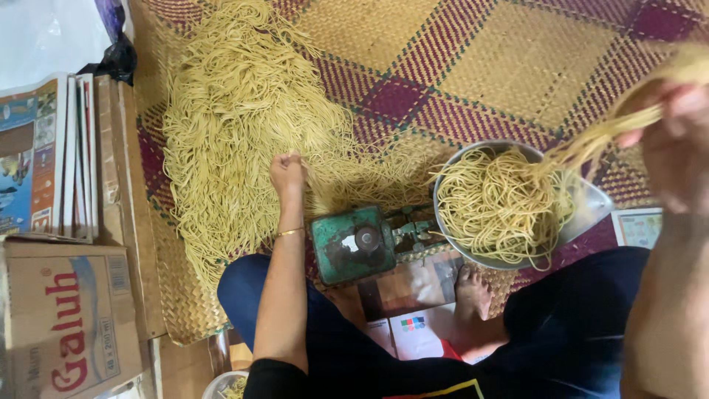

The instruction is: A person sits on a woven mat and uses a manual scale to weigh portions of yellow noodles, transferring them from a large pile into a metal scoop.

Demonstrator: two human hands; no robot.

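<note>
Noodles sorted at a green scale

Left hand (287, 174) was pinched shut on strands at the edge of the noodle pile (236, 125) on the woven mat (473, 59). I saw the right hand (676, 144), blurred, clamped on a noodle bunch (591, 144) trailing into the metal pan (591, 210) on the scale (353, 244).
</note>
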